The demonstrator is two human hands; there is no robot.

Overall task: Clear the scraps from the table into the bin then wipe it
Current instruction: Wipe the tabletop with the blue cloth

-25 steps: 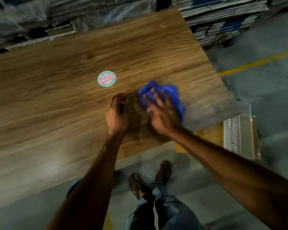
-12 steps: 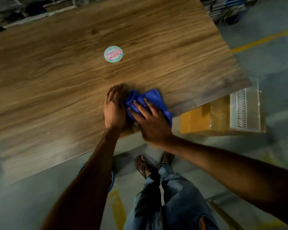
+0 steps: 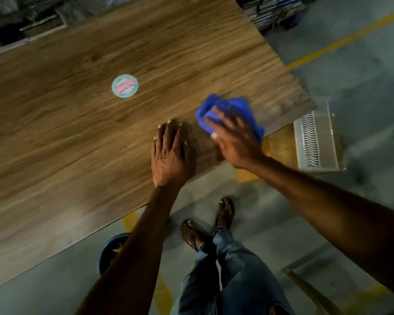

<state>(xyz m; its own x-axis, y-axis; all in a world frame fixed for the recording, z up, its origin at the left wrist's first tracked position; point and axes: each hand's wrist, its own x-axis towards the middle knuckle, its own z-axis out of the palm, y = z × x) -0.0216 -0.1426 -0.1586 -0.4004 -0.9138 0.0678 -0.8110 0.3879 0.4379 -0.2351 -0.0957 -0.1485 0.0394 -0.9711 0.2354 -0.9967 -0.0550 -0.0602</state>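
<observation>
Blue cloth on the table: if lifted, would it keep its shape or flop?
Probably flop: the blue cloth lies bunched in soft folds under the right hand. It looks like thin fabric, so likely light. It should slide easily on the smooth-looking table.

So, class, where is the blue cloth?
In the head view, the blue cloth lies on the table near its right corner, under the right hand, right of the left hand.
</observation>
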